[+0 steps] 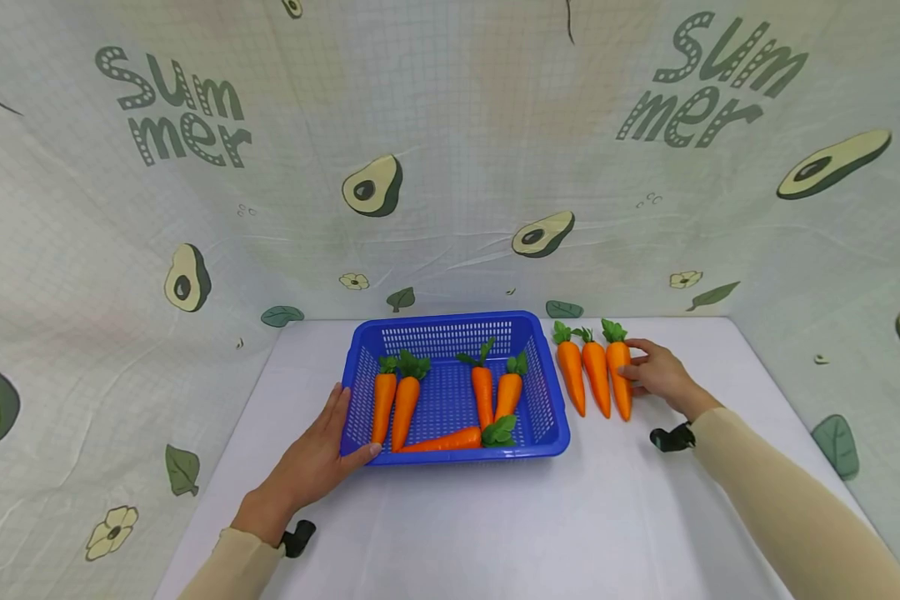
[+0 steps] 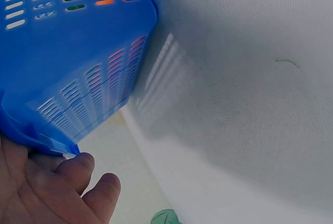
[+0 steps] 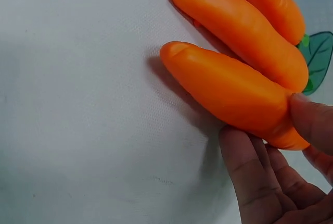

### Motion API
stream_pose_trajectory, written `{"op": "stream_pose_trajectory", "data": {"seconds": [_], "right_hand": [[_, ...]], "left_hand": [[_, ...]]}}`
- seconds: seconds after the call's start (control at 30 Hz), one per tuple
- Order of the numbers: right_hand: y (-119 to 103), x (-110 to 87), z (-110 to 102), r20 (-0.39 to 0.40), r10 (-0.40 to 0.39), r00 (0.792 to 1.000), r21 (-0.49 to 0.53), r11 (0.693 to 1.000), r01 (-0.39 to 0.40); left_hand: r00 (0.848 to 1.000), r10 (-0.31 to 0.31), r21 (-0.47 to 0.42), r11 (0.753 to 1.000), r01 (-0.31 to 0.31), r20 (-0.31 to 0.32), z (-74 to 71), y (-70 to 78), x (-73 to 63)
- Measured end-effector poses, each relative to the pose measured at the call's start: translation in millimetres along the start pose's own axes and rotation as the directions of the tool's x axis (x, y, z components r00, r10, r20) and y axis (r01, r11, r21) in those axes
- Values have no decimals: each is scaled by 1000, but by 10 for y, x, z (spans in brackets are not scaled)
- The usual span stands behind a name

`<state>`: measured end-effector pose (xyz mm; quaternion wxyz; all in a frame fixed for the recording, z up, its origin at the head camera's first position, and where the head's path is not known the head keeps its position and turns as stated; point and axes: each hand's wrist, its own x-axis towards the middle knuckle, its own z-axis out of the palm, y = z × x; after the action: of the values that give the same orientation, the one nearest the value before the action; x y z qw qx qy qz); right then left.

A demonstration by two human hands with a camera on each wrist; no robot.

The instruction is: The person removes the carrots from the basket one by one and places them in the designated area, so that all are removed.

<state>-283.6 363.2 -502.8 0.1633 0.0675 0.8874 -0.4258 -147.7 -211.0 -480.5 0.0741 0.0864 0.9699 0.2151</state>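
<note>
A blue plastic basket (image 1: pixel 450 318) with slotted walls stands on the table and holds several orange carrots (image 1: pixel 407 408) with green leafy tops. My left hand (image 1: pixel 311 454) rests at its near left corner, thumb over the front rim and fingers extended along the left side; the left wrist view shows loose fingers (image 2: pixel 102 195) by the rim. To the right of the basket, three carrots lie side by side. My right hand (image 1: pixel 658 375) pinches the rightmost carrot (image 1: pixel 619 375), thumb on one side and fingers on the other. Its tapered end (image 3: pixel 197 67) shows in the right wrist view.
The white-covered table (image 1: pixel 450 533) extends in front of the basket. Patterned cloth (image 1: pixel 450 150) with avocados and lettering hangs behind and at both sides. Two carrots, the left one (image 1: pixel 571 367) and the middle one (image 1: pixel 596 371), lie close beside the pinched carrot.
</note>
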Motion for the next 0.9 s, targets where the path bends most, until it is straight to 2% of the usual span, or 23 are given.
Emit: {"op": "stream_pose_trajectory", "data": {"seconds": [0.37, 0.63, 0.9], "right_hand": [[35, -13, 37, -77, -28, 997, -78, 997, 22], [41, -62, 46, -116, -32, 993, -104, 994, 20], [59, -115, -6, -157, -73, 985, -102, 993, 58]], "left_hand": [[1000, -10, 4, 1000, 10, 8, 6, 5, 6], [1000, -13, 5, 1000, 13, 12, 1, 16, -1], [1000, -4, 4, 1000, 4, 7, -6, 13, 2]]}}
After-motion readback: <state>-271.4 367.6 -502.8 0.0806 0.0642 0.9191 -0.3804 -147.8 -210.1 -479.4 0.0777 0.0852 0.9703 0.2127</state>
